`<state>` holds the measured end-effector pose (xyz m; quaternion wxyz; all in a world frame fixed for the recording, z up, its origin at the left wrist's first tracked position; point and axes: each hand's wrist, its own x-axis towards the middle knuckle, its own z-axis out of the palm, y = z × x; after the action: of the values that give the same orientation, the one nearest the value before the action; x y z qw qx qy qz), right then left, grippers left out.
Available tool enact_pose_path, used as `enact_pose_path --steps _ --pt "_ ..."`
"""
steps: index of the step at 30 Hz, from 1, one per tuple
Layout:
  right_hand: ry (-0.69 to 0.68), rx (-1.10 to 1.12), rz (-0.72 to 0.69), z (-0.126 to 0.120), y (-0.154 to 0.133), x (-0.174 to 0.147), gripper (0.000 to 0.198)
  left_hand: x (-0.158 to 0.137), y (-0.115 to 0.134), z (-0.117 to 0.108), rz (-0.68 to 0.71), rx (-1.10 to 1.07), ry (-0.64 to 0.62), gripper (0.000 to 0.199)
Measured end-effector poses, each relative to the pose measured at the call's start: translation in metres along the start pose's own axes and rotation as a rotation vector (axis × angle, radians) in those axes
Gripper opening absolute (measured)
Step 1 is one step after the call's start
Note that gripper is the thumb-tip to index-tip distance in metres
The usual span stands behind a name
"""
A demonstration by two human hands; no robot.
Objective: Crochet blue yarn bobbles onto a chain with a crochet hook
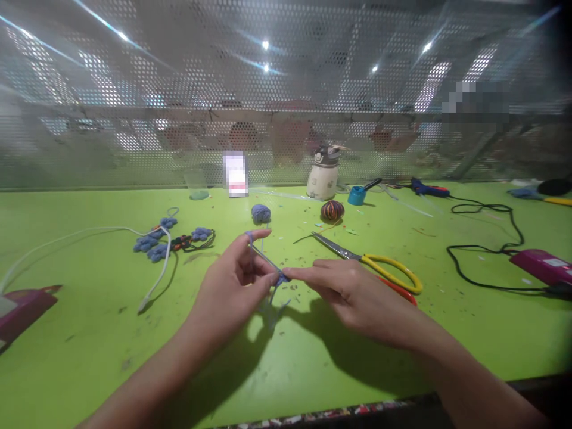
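My left hand (241, 271) pinches a small blue-purple piece of crochet (282, 277) between thumb and fingers. Yarn of the same colour wraps its raised index finger, and a taut strand runs down to the piece. My right hand (346, 286) meets the piece from the right, index fingertip touching it and the other fingers curled under. Whatever those fingers grip is hidden. Loose yarn ends (273, 316) dangle below. Beyond the hands sits a blue-purple yarn ball (261, 213). Scissors with yellow and red handles (393, 268) lie beside my right hand.
Crocheted blue flowers (154, 243) and a white cable (167, 256) lie left. A multicoloured yarn ball (332, 211), a bottle (322, 179), a blue pot (356, 195) and a lit phone (236, 176) stand further back. Right are a glue gun (429, 189) and a black cord (482, 288).
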<state>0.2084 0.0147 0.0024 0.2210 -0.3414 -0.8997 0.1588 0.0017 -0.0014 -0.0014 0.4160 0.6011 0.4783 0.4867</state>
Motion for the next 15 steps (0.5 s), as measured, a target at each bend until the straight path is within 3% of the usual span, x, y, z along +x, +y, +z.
enact_pose_path --steps 4,7,12,15 --pt "0.119 0.392 0.163 0.012 -0.004 0.005 0.042 -0.008 -0.001 0.006 0.234 0.23 0.124 0.053" --pt "0.199 0.795 0.375 0.025 -0.009 0.01 0.028 -0.013 -0.003 0.01 0.292 0.224 0.177 0.052" --pt "0.291 1.249 0.52 0.044 -0.016 0.014 0.035 -0.01 -0.005 0.015 0.201 0.004 0.29 0.067" --pt "0.323 1.256 0.482 0.048 -0.014 0.014 0.033 0.0 -0.006 0.01 -0.003 -0.23 0.184 0.096"
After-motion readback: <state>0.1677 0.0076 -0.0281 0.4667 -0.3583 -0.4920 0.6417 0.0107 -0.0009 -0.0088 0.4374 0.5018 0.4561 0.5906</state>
